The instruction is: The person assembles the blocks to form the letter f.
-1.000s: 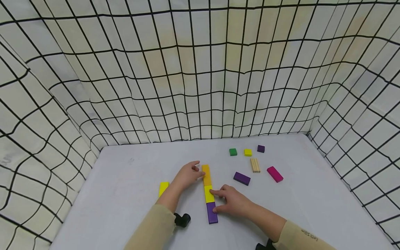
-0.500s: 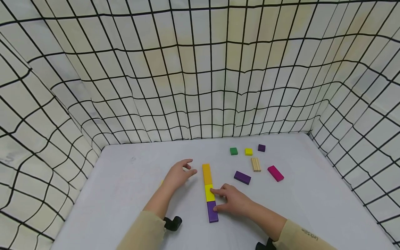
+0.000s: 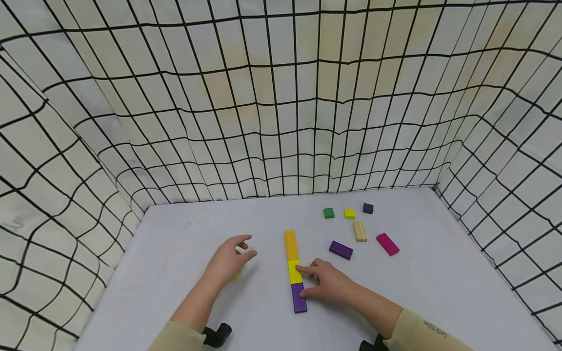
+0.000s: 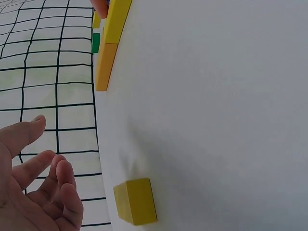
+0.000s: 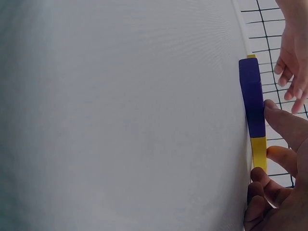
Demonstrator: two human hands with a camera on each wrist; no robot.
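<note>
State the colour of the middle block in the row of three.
Yellow: the middle block shows best in the head view.

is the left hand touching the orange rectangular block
No, the left hand is apart from the orange rectangular block, with white tabletop showing between them.

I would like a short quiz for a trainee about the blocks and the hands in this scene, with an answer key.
1. Short answer: Which hand touches the straight row of three coloured rectangular blocks?

2. True or false: The middle block of this row is green.

3. Fill the gap: Beyond the pale wood-coloured sticks lie three small blocks, coloured green, yellow and ____.

Key:
1. The right hand, with thumb and index finger.
2. False; the middle one is the bright yellow rectangular block.
3. Dark purple.
</note>
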